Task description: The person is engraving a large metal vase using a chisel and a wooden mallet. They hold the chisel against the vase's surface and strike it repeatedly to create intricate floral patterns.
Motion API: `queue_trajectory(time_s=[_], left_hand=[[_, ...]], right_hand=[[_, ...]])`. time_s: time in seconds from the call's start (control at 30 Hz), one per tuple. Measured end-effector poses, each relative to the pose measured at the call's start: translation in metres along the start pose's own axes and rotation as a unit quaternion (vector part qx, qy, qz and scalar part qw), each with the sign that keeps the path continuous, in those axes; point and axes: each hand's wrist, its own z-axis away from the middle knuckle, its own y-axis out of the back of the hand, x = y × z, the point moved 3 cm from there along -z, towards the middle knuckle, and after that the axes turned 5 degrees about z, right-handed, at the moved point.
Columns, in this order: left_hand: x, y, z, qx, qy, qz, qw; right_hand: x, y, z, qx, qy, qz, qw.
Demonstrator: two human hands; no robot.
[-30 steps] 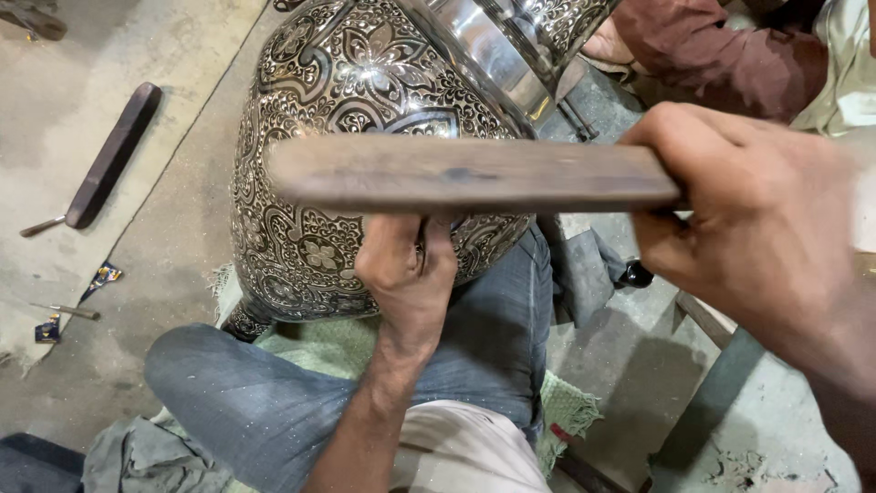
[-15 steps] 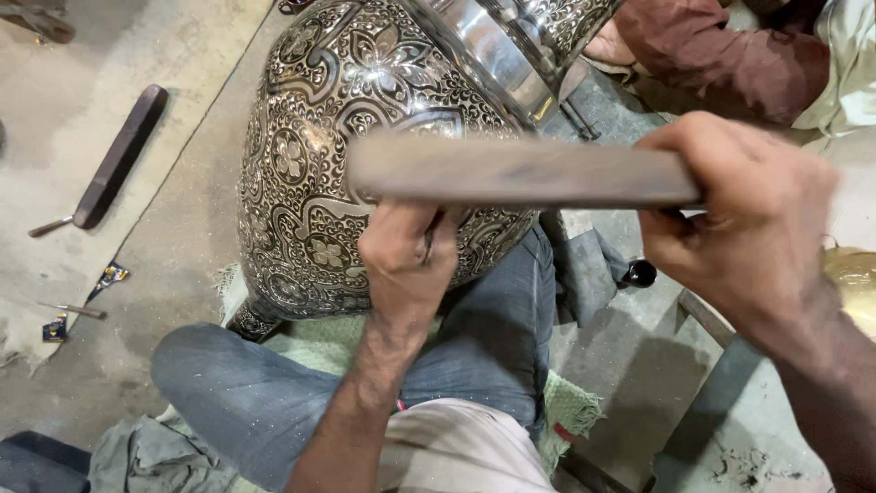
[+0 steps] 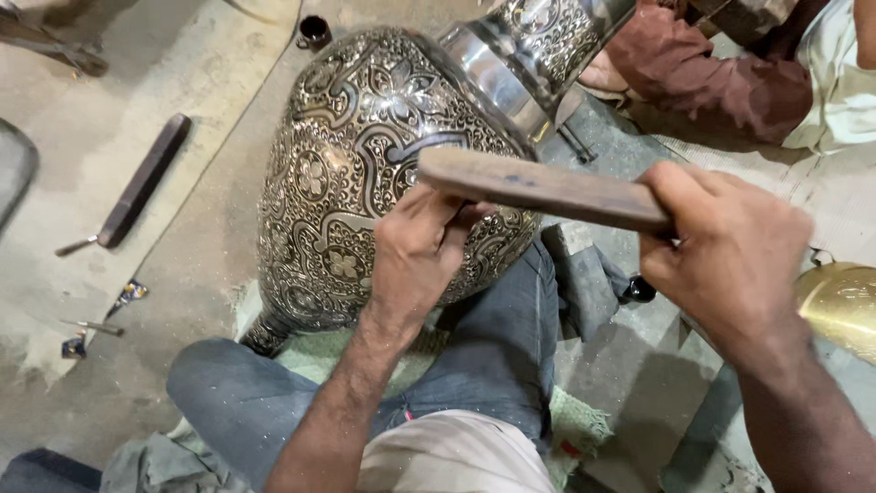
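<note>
A large engraved metal vase (image 3: 365, 173) with a floral pattern lies tilted across my lap and the floor. My left hand (image 3: 415, 256) presses against its belly, fingers closed on a small chisel that is mostly hidden. My right hand (image 3: 730, 256) grips a flat wooden stick (image 3: 538, 187) held level just above the left hand. The vase's shiny neck (image 3: 538, 46) points up and to the right.
A long dark flat tool (image 3: 137, 183) lies on the concrete floor at left, with small metal bits (image 3: 100, 319) near it. Another person's brown sleeve (image 3: 712, 82) is at top right. A brass object (image 3: 844, 306) sits at the right edge. A small dark cup (image 3: 313, 32) stands beyond the vase.
The wooden stick has shifted right and tilted slightly. The view has moved, so the vase sits more to the left and more of its neck shows.
</note>
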Motion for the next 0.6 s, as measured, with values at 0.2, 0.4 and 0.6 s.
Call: queue_trajectory(time_s=[0.2, 0.4, 0.6], left_hand=[[-0.002, 0.002, -0.011, -0.037, -0.027, 0.013, 0.999], [0.001, 0.005, -0.017, -0.074, -0.035, -0.011, 0.997], [0.0, 0.007, -0.023, -0.104, -0.051, 0.018, 0.993]], right_hand=[[-0.002, -0.009, 0.003, 0.035, -0.03, -0.032, 0.998], [-0.002, -0.019, 0.009, 0.024, -0.062, -0.075, 0.995], [-0.009, -0.021, 0.007, 0.052, -0.065, -0.112, 0.99]])
